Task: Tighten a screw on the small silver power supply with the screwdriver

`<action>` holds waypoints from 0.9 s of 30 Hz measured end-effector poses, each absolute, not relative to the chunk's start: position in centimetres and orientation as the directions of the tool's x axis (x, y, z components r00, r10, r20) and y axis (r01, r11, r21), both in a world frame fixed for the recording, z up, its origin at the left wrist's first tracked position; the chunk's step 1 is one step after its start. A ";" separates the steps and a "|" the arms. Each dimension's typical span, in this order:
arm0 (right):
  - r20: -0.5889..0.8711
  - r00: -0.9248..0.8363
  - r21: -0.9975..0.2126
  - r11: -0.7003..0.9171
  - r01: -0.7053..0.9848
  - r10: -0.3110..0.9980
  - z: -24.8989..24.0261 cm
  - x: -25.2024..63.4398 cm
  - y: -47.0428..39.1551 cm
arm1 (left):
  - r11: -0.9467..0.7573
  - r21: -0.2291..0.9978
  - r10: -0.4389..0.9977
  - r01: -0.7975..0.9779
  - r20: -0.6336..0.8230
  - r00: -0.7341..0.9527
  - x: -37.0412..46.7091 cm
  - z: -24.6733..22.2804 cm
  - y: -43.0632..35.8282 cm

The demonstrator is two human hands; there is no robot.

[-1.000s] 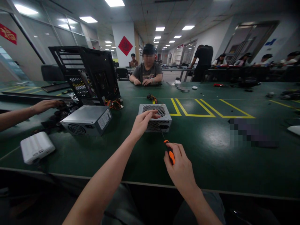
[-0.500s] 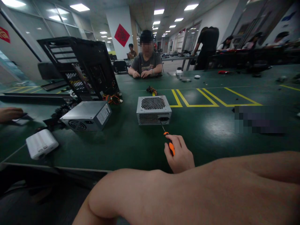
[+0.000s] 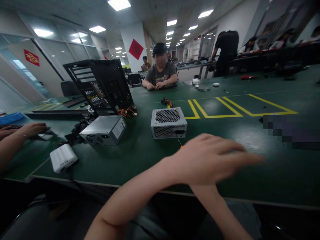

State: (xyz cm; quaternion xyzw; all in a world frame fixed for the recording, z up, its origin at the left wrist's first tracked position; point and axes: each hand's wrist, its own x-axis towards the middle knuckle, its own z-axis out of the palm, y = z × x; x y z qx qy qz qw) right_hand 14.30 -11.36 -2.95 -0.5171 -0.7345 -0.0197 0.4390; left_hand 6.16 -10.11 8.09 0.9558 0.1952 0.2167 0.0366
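My left hand (image 3: 210,156) reaches across from the lower left, slightly blurred. Its fingers are stretched out toward the right, with nothing in them. Behind it my right hand is mostly hidden; the right wrist (image 3: 207,193) comes up from below. Out past the left hand shows the thin shaft and orange collar of a screwdriver (image 3: 181,146), whose handle is covered. Its tip points at the lower front of a silver computer power supply (image 3: 168,131), near the socket. Whether the tip touches it I cannot tell. Honeycomb vents cover the power supply's top and front.
Left of it stand another power supply (image 3: 103,130), a black computer case (image 3: 100,86) and a white box-shaped device (image 3: 63,158). Another person's hand (image 3: 32,129) is at the far left. Across the green table (image 3: 140,160) sits a person (image 3: 161,71). Yellow tape lines (image 3: 220,116) lie right of centre.
My left arm has drawn back from close to the camera; its hand now covers my right hand and the screwdriver handle. The view has shifted left and tilted up a little.
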 end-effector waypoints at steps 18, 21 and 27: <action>-0.344 -0.007 -0.790 -0.294 -0.537 0.939 0.0 11.9 -9.8 | -0.511 -0.062 0.690 0.858 0.566 0.452 -0.5 1.1 -0.2; -0.401 -0.057 -0.720 -0.353 -0.597 0.914 0.2 11.8 -9.7 | -0.515 -0.057 0.687 0.856 0.570 0.451 -0.6 0.9 -0.1; -0.292 -0.103 -0.738 -0.293 -0.608 0.951 -0.7 11.9 -9.8 | -0.519 -0.047 0.685 0.853 0.574 0.448 -0.6 0.8 0.1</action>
